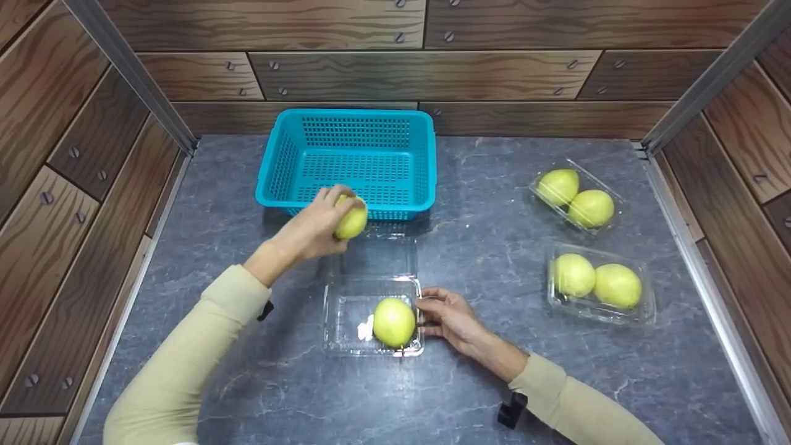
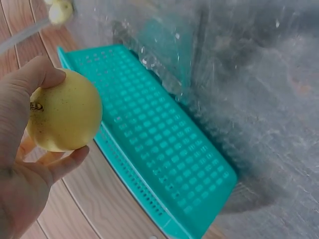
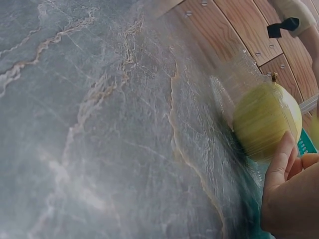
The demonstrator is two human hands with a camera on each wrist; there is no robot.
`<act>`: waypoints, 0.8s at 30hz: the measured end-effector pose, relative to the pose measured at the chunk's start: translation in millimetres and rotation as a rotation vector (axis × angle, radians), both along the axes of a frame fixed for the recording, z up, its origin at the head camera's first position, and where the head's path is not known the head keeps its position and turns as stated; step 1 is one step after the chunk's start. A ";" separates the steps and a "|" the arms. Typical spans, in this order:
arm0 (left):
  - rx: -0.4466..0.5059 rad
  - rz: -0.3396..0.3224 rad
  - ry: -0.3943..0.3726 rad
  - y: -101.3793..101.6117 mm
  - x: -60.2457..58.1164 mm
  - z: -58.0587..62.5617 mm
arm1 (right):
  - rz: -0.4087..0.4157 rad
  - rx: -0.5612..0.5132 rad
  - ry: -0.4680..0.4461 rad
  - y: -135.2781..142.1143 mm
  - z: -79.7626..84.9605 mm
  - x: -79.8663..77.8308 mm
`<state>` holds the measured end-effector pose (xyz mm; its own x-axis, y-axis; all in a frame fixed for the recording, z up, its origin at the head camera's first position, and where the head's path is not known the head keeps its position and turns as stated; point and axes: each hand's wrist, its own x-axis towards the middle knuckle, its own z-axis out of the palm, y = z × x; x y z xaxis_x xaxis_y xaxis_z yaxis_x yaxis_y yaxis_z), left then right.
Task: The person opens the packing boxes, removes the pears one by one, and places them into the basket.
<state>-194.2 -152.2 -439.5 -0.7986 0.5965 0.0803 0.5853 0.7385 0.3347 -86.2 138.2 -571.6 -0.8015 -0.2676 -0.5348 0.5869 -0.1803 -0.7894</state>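
Worktop: grey, veined surface [image 1: 482,395] between wood-patterned walls [image 1: 426,77].
Left hand [image 1: 316,222]: fingers curled round a yellow-green fruit [image 1: 352,221], near the teal basket [image 1: 429,161].
Right hand [image 1: 456,322]: fingers loosely extended, touching the clear box [image 1: 346,309] holding a second fruit [image 1: 394,322].
Left wrist view: shows the gripped fruit's dark stem hollow, hidden from the head view.

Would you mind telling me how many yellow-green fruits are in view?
6: one fruit in the left hand, one in the open box, two in the far right box, two in the near right box. The basket's near wall could hide more.
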 end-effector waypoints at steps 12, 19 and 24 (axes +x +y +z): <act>0.080 0.109 -0.012 -7.6 -32.7 0.5 | 0.001 0.001 0.001 -1.5 1.4 0.4; 0.128 0.166 -0.032 -8.9 -54.1 -6.7 | -0.007 0.023 -0.005 -1.3 1.2 0.4; 0.144 0.219 -0.070 -11.4 -64.9 -14.2 | -0.012 0.021 -0.003 -0.5 0.8 0.7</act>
